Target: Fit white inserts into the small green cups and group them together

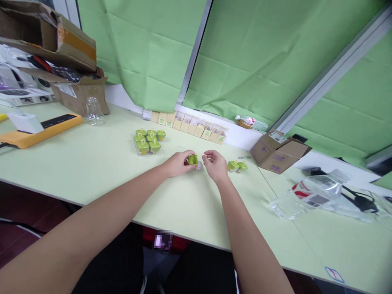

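My left hand (pixel 180 164) is closed around a small green lid (pixel 193 159), its hollow side turned toward me. Just under the lid, by the left fingertips, is a small clear round piece (pixel 199 165); whether it is joined to the lid I cannot tell. My right hand (pixel 216 164) is pinched a short way to the right, with something small and pale at its fingertips that is too small to name. Left of the hands stands a cluster of small clear containers with green lids (pixel 143 146). A few more of these green-lidded containers (pixel 238 165) sit beyond my right wrist.
A row of small cardboard boxes (pixel 189 125) lines the wall. At left are an orange power strip (pixel 54 128), a clear plastic bottle top (pixel 94 112) and cartons (pixel 81 93). To the right lie an open carton (pixel 276 152) and a large plastic bottle (pixel 310 195).
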`<state>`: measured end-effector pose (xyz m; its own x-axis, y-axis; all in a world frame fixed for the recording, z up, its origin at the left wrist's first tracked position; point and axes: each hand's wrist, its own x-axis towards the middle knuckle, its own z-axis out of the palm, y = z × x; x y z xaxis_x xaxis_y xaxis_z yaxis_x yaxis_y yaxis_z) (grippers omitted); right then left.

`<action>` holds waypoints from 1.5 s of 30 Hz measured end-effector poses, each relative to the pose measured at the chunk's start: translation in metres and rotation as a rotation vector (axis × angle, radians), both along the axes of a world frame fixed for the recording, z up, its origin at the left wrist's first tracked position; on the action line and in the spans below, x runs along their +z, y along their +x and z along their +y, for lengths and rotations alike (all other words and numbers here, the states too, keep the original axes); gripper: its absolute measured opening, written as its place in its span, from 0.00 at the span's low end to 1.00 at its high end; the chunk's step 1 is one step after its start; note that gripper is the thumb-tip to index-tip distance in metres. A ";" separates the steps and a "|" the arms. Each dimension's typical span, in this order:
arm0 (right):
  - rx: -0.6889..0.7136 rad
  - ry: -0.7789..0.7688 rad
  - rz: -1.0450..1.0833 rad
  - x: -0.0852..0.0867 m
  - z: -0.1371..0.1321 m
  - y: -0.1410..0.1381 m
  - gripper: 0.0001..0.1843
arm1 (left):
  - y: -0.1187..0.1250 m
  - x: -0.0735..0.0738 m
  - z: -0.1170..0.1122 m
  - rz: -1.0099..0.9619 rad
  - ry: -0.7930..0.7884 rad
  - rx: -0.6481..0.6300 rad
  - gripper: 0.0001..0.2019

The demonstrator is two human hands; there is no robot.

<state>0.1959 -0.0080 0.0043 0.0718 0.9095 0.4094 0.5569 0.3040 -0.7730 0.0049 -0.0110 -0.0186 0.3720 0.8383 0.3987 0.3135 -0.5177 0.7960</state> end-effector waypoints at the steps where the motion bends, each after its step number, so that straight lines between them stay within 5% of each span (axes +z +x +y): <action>1: 0.014 -0.001 0.001 0.001 -0.001 0.000 0.14 | 0.000 0.001 -0.001 -0.006 -0.002 -0.005 0.21; 7: 0.054 -0.023 -0.026 0.002 -0.003 -0.004 0.13 | 0.002 0.002 -0.004 -0.025 -0.001 -0.021 0.19; 15: -0.184 0.053 0.151 0.003 0.005 0.008 0.20 | 0.001 -0.002 0.005 -0.047 0.000 0.113 0.22; 20: -0.170 -0.024 0.294 0.004 0.005 0.016 0.19 | -0.001 -0.003 0.008 -0.083 -0.004 0.135 0.20; 37: -0.138 -0.001 0.111 -0.006 0.011 0.013 0.19 | -0.010 0.000 0.004 0.209 0.028 -0.055 0.32; 45: -0.146 -0.018 0.135 -0.005 0.011 0.014 0.18 | -0.016 0.001 0.011 0.221 0.008 -0.055 0.22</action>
<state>0.2099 0.0025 -0.0007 0.2569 0.8923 0.3712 0.4852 0.2131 -0.8480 -0.0108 -0.0002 -0.0175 0.4957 0.8117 0.3090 0.4510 -0.5446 0.7071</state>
